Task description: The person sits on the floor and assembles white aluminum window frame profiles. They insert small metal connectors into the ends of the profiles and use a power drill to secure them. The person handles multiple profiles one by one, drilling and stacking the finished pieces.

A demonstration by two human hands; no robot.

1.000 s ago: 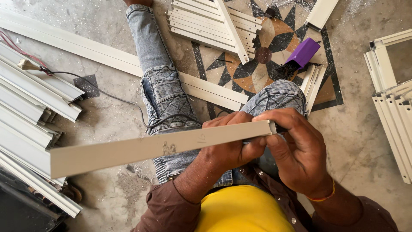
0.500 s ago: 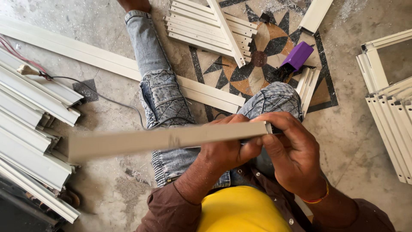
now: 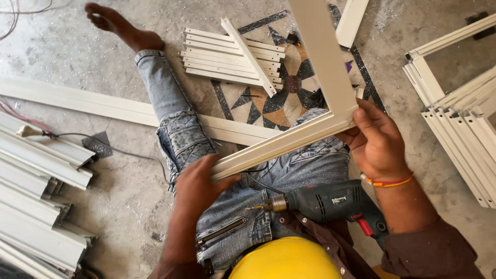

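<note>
The person sits on the floor with an L-shaped white frame piece (image 3: 310,116) held above the lap. The left hand (image 3: 199,186) grips its lower end; the right hand (image 3: 374,139) clasps the corner joint. An electric drill (image 3: 330,204) lies across the lap just below the frame piece, bit pointing left. A stack of short white strips (image 3: 232,59) rests beyond the frame piece, on patterned tile.
</note>
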